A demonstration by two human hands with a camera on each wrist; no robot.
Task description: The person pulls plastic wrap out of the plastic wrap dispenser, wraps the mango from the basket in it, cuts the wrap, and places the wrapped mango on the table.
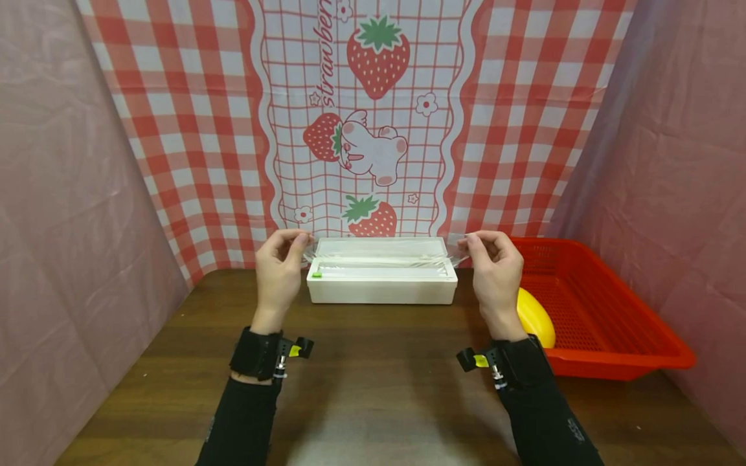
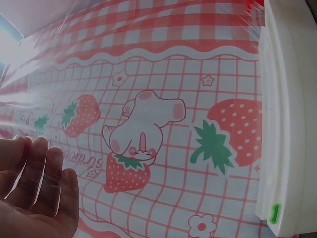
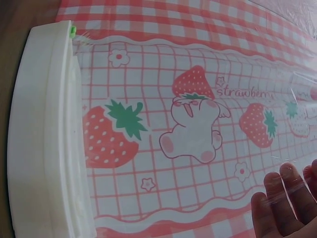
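Observation:
A white cling film dispenser [image 1: 381,291] with a small green slider [image 1: 316,275] stands near the back of the table. Clear cling film [image 1: 458,248] stretches between the two hands over it. My left hand [image 1: 280,268] pinches the film's left corner between thumb and fingers. At the other corner my right hand [image 1: 495,272] holds the film in the same way. Both wrist views look through the shiny film, with the dispenser's body at the right in the left wrist view and at the left in the right wrist view.
A red plastic basket [image 1: 618,359] sits on the right of the brown wooden table [image 1: 361,388]. Inside it lies a smooth yellow rounded object [image 1: 535,317], partly hidden by the right wrist. Behind hangs a strawberry-print cloth [image 1: 210,116], with pink fabric at both sides.

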